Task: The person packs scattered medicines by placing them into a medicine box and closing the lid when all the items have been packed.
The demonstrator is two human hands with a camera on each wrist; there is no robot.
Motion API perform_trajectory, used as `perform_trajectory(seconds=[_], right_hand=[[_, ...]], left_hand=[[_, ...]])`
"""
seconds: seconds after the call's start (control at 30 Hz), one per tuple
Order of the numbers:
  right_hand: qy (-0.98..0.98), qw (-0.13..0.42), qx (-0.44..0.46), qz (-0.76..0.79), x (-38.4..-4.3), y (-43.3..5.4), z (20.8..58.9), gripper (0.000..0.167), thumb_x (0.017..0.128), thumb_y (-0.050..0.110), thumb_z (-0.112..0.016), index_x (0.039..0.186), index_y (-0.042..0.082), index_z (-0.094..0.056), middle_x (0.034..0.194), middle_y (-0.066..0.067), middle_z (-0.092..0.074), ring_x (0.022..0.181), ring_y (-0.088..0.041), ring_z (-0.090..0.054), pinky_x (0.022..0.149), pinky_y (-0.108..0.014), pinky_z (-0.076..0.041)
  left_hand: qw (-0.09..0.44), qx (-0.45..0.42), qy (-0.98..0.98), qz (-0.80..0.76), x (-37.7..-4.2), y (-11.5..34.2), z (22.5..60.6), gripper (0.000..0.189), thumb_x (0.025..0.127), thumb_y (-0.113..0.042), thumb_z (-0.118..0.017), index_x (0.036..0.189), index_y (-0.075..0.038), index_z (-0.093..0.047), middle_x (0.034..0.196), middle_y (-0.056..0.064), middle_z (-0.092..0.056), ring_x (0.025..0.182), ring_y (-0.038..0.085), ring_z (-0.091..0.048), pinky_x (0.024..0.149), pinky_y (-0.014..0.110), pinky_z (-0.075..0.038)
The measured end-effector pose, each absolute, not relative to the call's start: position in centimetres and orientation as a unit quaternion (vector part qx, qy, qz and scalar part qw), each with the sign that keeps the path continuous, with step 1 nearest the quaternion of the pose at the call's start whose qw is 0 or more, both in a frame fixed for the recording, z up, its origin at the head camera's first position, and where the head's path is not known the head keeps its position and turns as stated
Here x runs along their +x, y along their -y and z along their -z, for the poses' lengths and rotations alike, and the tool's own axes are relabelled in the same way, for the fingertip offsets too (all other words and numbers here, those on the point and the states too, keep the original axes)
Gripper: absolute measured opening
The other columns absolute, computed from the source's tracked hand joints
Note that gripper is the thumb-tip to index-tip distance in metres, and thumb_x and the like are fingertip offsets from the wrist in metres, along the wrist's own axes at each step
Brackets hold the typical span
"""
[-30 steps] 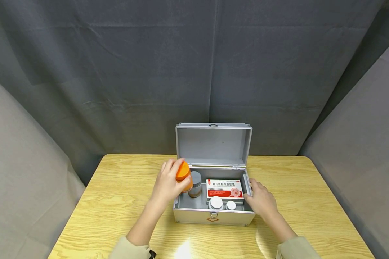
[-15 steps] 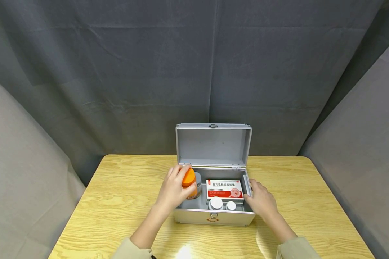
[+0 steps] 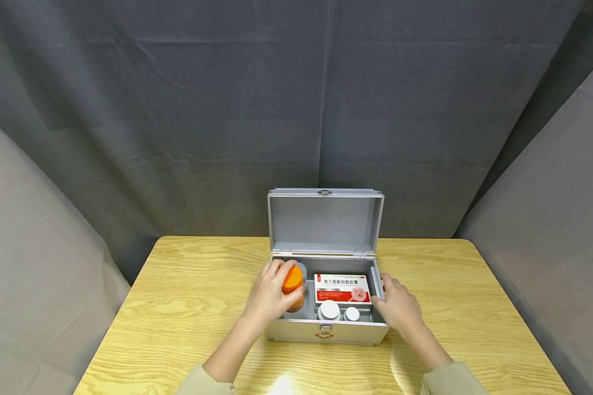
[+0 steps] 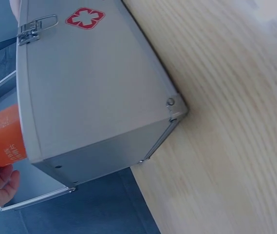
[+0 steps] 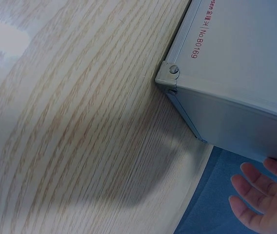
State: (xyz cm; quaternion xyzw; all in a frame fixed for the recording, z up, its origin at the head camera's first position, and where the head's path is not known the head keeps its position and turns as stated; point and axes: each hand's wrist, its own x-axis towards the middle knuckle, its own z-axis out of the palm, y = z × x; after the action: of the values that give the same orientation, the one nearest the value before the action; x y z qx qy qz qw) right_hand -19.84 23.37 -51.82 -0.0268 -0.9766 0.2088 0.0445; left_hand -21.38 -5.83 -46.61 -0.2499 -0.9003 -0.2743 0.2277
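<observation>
My left hand (image 3: 268,292) grips an orange medicine bottle (image 3: 292,280) by its upper part, fingers at the back and thumb in front. The bottle dips into the left side of an aluminium first-aid case (image 3: 296,331), its lower end hidden behind the front wall in the left wrist view. A grey-capped bottle (image 3: 303,270) stands just behind it, mostly covered. My right hand (image 3: 400,304) rests at the case's right rim; in the right wrist view its fingers (image 5: 255,178) are loosely spread, one fingertip touching the case.
A white and red medicine box (image 3: 342,288) lies in the case's right part, with two white-capped bottles (image 3: 329,310) in front of it. The lid (image 3: 324,222) stands raised at the back. Wooden table (image 3: 188,285) surrounds the case; a grey curtain (image 3: 227,137) hangs behind.
My left hand has moved right and down with the orange bottle, from over the case's left edge to inside it, covering more of the grey-capped bottle. The right hand has stayed put.
</observation>
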Motion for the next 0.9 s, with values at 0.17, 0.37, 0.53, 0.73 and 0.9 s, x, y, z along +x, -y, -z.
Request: perform_trajectory(seconds=[0.17, 0.37, 0.53, 0.73, 0.9], right_hand=[[0.977, 0.044, -0.027, -0.209, -19.8, -23.4, 51.8, 0.059, 0.081, 0.028, -0.058, 0.130, 0.000, -0.040, 0.117, -0.023, -0.054, 0.102, -0.040, -0.054, 0.078, -0.055, -0.043], [0.977, 0.043, -0.027, -0.208, -19.9, -23.4, 51.9, 0.059, 0.081, 0.027, -0.058, 0.130, 0.000, -0.040, 0.117, -0.023, -0.054, 0.102, -0.040, -0.053, 0.078, -0.055, -0.043], [0.977, 0.043, -0.027, -0.208, -19.9, -23.4, 52.0, 0.059, 0.081, 0.027, -0.058, 0.130, 0.000, -0.040, 0.116, -0.022, -0.054, 0.102, -0.040, -0.054, 0.078, -0.055, -0.043], [0.977, 0.048, -0.026, -0.208, -20.0, -23.4, 52.1, 0.059, 0.080, 0.027, -0.058, 0.129, 0.000, -0.041, 0.115, -0.023, -0.054, 0.102, -0.041, -0.053, 0.078, -0.055, -0.043], [0.976, 0.057, -0.021, -0.209, -20.0, -23.5, 52.1, 0.059, 0.079, 0.026, -0.058, 0.128, -0.001, -0.041, 0.115, -0.024, -0.054, 0.102, -0.043, -0.053, 0.077, -0.056, -0.043]], left_hand=[[0.215, -0.250, 0.905, 0.267, -21.5, 5.8, 47.3, 0.044, 0.071, -0.030, -0.067, 0.112, -0.013, -0.060, 0.093, 0.000, -0.052, 0.083, 0.015, -0.047, 0.064, 0.027, -0.044], [0.197, -0.255, 0.913, 0.249, -21.7, 5.7, 48.1, 0.046, 0.073, -0.031, -0.067, 0.114, -0.013, -0.058, 0.094, 0.001, -0.052, 0.082, 0.016, -0.048, 0.064, 0.029, -0.044], [0.189, -0.261, 0.918, 0.231, -21.9, 5.8, 48.5, 0.045, 0.073, -0.031, -0.066, 0.113, -0.012, -0.058, 0.092, 0.001, -0.051, 0.080, 0.015, -0.046, 0.066, 0.030, -0.043], [0.167, -0.264, 0.926, 0.212, -21.9, 5.8, 48.7, 0.044, 0.074, -0.031, -0.066, 0.113, -0.014, -0.058, 0.093, 0.001, -0.050, 0.082, 0.016, -0.045, 0.071, 0.033, -0.043], [0.149, -0.270, 0.933, 0.189, -22.0, 5.8, 48.9, 0.043, 0.074, -0.032, -0.066, 0.113, -0.014, -0.058, 0.093, 0.001, -0.052, 0.082, 0.016, -0.045, 0.071, 0.032, -0.043]])
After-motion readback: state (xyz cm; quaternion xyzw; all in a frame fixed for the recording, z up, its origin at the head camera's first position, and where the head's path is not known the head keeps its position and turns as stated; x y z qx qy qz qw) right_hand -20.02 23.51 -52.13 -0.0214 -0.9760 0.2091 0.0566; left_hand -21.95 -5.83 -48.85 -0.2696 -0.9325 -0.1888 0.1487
